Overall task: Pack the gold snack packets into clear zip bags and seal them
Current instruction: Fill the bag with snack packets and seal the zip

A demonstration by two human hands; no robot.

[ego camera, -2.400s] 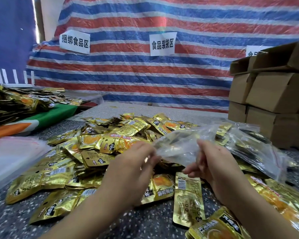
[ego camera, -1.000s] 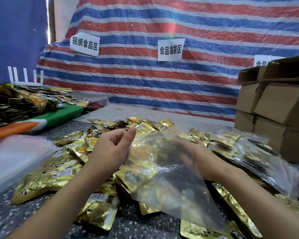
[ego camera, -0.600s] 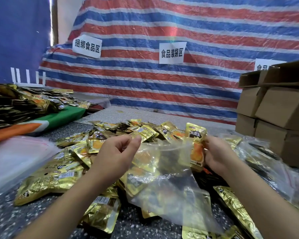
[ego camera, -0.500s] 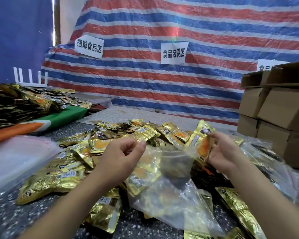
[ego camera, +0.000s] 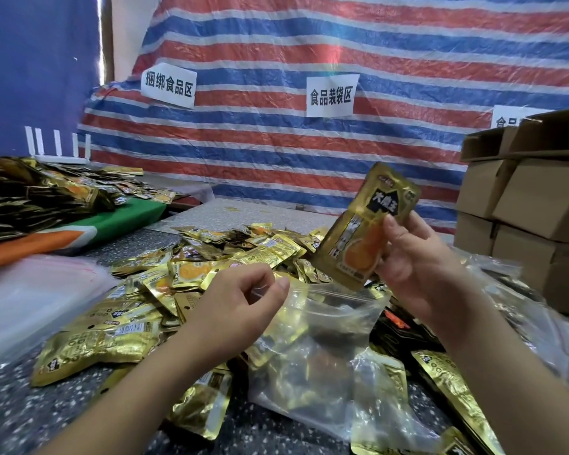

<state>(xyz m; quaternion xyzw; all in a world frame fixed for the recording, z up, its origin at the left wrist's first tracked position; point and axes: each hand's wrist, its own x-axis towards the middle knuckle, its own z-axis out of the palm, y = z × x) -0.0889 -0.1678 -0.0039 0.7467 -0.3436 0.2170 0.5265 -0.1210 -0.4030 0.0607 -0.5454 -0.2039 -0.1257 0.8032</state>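
Observation:
My right hand grips a gold snack packet by its right edge, upright and tilted, its lower end just above the mouth of a clear zip bag. My left hand pinches the left rim of that bag's mouth and holds it open. The bag lies over a heap of gold snack packets spread across the speckled table. I cannot tell whether any packets lie inside the bag or only show through it.
A stack of clear zip bags lies at the left. Filled clear bags lie at the right, below stacked cardboard boxes. Another heap of packets sits on a green and orange cloth at far left. A striped tarp hangs behind.
My right hand has picked a gold packet from the heap and lifted it higher above the bag's mouth. My left hand has kept pinching the bag's rim.

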